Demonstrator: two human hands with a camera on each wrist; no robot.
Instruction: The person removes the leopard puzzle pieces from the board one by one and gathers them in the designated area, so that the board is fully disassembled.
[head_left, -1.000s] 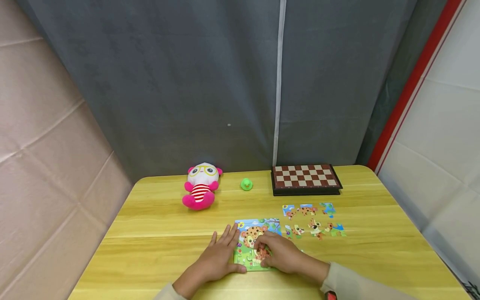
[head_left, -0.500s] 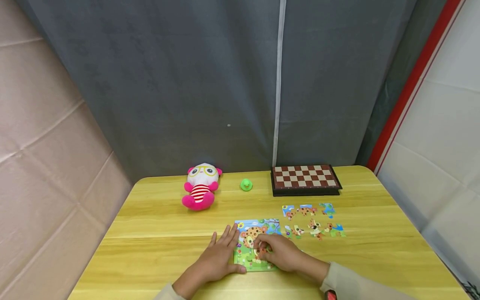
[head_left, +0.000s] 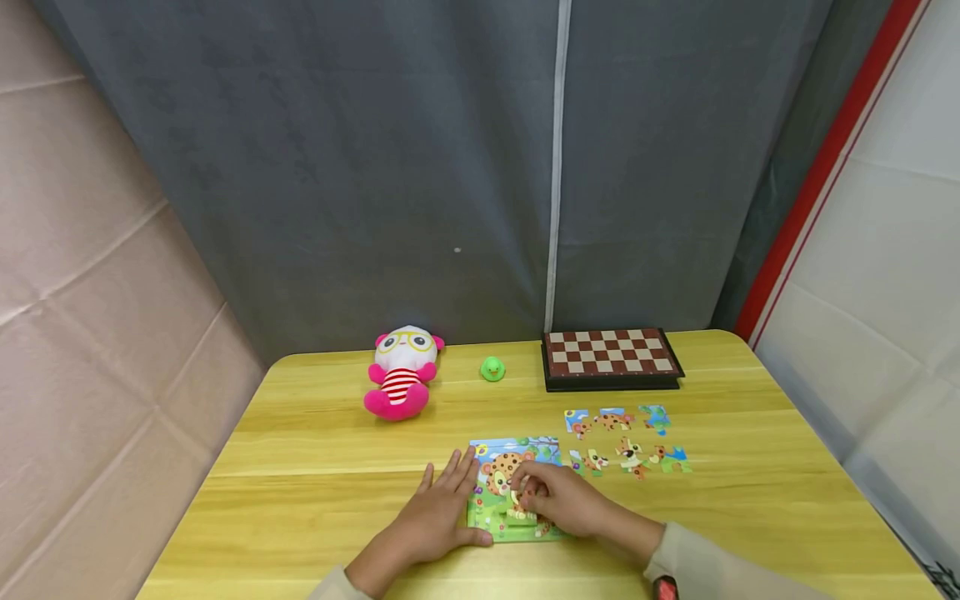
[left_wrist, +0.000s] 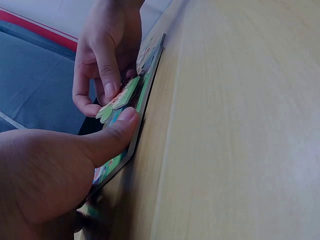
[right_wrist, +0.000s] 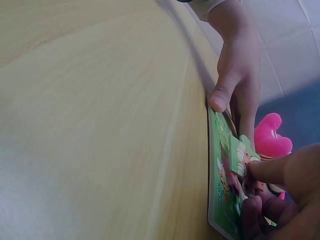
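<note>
A jigsaw puzzle board (head_left: 491,527) with a spotted cartoon animal in a meadow lies near the table's front. My left hand (head_left: 435,517) rests flat along its left side, fingers spread, thumb on the lower left corner. Thumb and fingers of my right hand (head_left: 566,500) pinch a puzzle piece (right_wrist: 239,156) showing green grass and pale paws. In the left wrist view the puzzle piece (left_wrist: 122,95) is raised and tilted above the board. Printed picture shows in the recess under it. My right hand covers the board's right part in the head view.
Several loose puzzle pieces (head_left: 632,454) lie in two rows right of the board. Behind them is a folded chessboard (head_left: 611,354). A green toy duck (head_left: 492,369) and a pink plush panda (head_left: 401,383) sit toward the table's back, before a grey curtain (head_left: 375,183).
The right hand has lifted the paw piece from the board's lower middle, uncovering printed picture beneath. It has shifted slightly right, while the left hand stays in place.
</note>
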